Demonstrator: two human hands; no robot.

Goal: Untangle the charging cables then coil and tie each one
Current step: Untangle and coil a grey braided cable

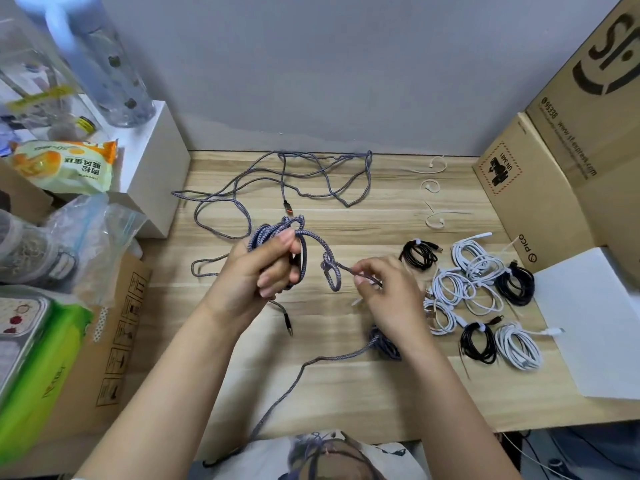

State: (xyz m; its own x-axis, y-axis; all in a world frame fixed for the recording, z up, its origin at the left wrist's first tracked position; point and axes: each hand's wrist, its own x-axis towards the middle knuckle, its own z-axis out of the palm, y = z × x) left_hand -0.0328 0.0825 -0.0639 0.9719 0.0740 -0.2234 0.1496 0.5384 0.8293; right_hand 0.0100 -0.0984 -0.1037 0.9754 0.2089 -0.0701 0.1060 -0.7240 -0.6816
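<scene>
While the left hand [266,268] grips a bundle of braided cable loops [277,233], the right hand [384,292] pinches a strand of the same braided cable [349,270] just past a small knot [327,261].

Both hands are raised over the middle of the wooden table [346,386], the left with fingers curled round the coil, the right with thumb and fingertips closed narrowly on the strand. More braided cable sprawls loose [311,181] across the far side of the table, and another length runs from under the right wrist toward the near edge. Right of the hands lie tied coils, white [479,259] and black [514,284], close together. Farther off, near the wall, lie thin white ties [431,187]. A cardboard box [540,188] stands at the right.
</scene>
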